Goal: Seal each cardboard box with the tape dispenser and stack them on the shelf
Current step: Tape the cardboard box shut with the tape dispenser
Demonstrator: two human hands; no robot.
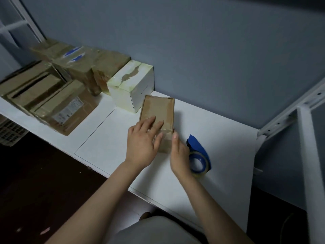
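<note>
A small brown cardboard box (158, 110) stands on the white shelf board (109, 138), its top covered with clear tape. My left hand (142, 143) lies flat with straight fingers on the box's top near edge. My right hand (179, 155) touches the box's near right corner with its fingers extended. The blue tape dispenser (199, 155) lies on the board just right of my right hand, partly hidden behind it.
A white box (131, 85) stands behind the brown one against the grey wall. Several taped brown boxes (52, 95) are stacked at the left of the board. A white metal shelf post (309, 155) rises at the right. Dark floor lies below the left edge.
</note>
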